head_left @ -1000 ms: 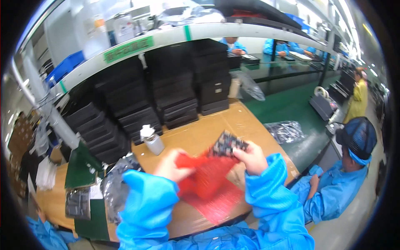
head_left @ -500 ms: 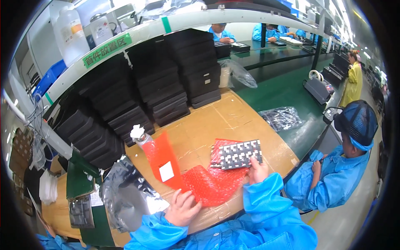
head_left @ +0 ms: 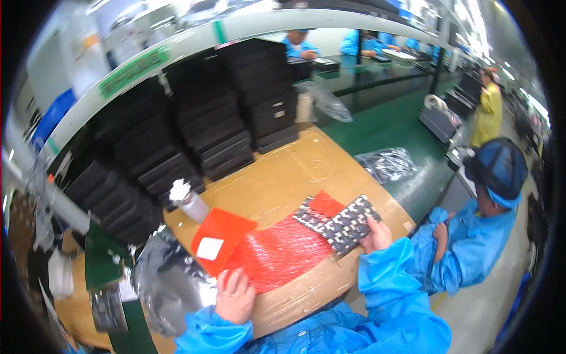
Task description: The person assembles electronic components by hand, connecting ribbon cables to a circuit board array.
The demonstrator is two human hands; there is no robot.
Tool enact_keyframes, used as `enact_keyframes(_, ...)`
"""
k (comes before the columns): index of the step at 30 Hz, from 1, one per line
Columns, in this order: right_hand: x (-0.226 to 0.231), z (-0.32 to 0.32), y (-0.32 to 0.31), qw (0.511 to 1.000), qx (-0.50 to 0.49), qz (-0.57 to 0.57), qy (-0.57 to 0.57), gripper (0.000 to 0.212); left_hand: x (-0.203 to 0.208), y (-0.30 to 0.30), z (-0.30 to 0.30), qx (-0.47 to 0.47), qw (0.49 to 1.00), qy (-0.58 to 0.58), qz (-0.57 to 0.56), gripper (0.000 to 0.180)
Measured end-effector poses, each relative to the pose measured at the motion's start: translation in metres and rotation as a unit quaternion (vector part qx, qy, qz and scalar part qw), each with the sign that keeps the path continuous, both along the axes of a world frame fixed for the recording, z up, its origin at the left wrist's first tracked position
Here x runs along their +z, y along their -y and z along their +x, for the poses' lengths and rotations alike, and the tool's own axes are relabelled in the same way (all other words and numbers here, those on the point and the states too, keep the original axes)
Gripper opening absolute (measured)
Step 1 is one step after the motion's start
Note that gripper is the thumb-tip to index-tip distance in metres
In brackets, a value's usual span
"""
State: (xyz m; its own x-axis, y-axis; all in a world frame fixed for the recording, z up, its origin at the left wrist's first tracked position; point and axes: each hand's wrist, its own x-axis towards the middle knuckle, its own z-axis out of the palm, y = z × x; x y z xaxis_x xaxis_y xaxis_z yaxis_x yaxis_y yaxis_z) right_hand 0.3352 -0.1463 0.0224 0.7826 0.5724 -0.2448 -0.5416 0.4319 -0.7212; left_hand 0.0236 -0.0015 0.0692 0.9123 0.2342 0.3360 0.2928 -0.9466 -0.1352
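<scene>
Red wrap at 8 o'clock from board | board long axis about 2-to-8 | right hand nearer, pinching board | left hand at wrap's 7 o'clock edge, grip unclear

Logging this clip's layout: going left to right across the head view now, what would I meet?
White stack, silvery bag, left hand, black-and-white patterned panel, right hand, co-worker in blue. Red bubble wrap is left out, overlapping several of these positions.
</scene>
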Motion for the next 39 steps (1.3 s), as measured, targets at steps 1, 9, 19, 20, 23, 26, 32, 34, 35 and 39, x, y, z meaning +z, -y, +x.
enact_keyframes(1,-0.007,-0.001,-0.006,0.999,-0.051,0.008,-0.012,0.026,0.001,-0.002,0.0,0.024,1.0,-0.017,0.009,0.008)
enact_keyframes(9,-0.024,0.031,-0.001,0.989,-0.135,-0.045,-0.035,0.024,-0.004,-0.026,-0.009,0.031,0.997,-0.035,0.064,0.009)
enact_keyframes(19,0.029,0.095,0.065,0.869,-0.387,-0.079,0.298,0.02,0.006,-0.024,0.003,-0.022,0.997,-0.063,-0.024,0.016)
enact_keyframes(20,0.04,0.083,0.057,0.854,-0.38,-0.118,0.336,0.021,0.019,-0.016,0.012,-0.032,0.994,-0.087,-0.064,0.029)
enact_keyframes(23,0.058,0.041,0.044,0.741,-0.326,-0.269,0.522,0.02,0.025,-0.003,0.042,-0.066,0.987,-0.067,-0.129,0.043)
enact_keyframes(26,0.064,0.014,0.039,0.637,-0.279,-0.285,0.659,0.021,0.017,0.003,0.065,-0.081,0.984,-0.025,-0.159,0.05)
enact_keyframes(32,0.059,-0.037,0.024,0.495,-0.077,-0.106,0.859,0.026,-0.017,0.004,0.103,-0.018,0.986,0.037,-0.16,0.05)
enact_keyframes(34,0.063,-0.052,0.018,0.476,-0.018,-0.08,0.876,0.022,-0.021,0.006,0.108,0.012,0.986,0.052,-0.159,0.049)
enact_keyframes(35,0.06,-0.052,0.014,0.465,0.0,-0.074,0.882,0.022,-0.026,0.007,0.11,0.014,0.985,0.054,-0.161,0.049)
enact_keyframes(39,0.036,-0.003,0.031,0.496,-0.101,-0.221,0.834,0.016,-0.044,0.007,0.106,0.034,0.978,0.094,-0.184,0.045)
